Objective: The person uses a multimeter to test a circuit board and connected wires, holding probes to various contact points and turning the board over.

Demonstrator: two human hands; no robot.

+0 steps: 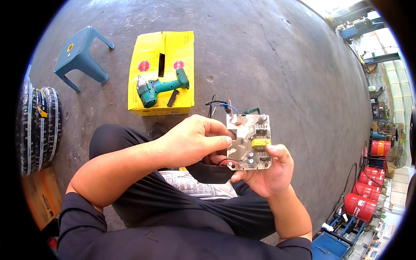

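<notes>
Above my lap I hold a circuit board (242,151) with a yellow transformer (261,143), small capacitors and metal fins. My right hand (274,173) grips its lower right corner, thumb on top. At the board's left edge, the thumb and forefinger of my left hand (190,141) close in beside a pale connector; the other fingers are partly hidden underneath. Thin wires (227,105) in black, red and blue rise from the board's top left. A black plastic housing (210,172) sits below the left hand, against the board's lower left.
Ahead, a yellow box (147,47) carries a green cordless impact wrench (156,89) and a small black toothed piece (173,98). A blue stool (80,50) stands far left, tyres (39,125) and a carton (42,195) nearer. Red drums (362,206) and a blue cart (329,247) line the right.
</notes>
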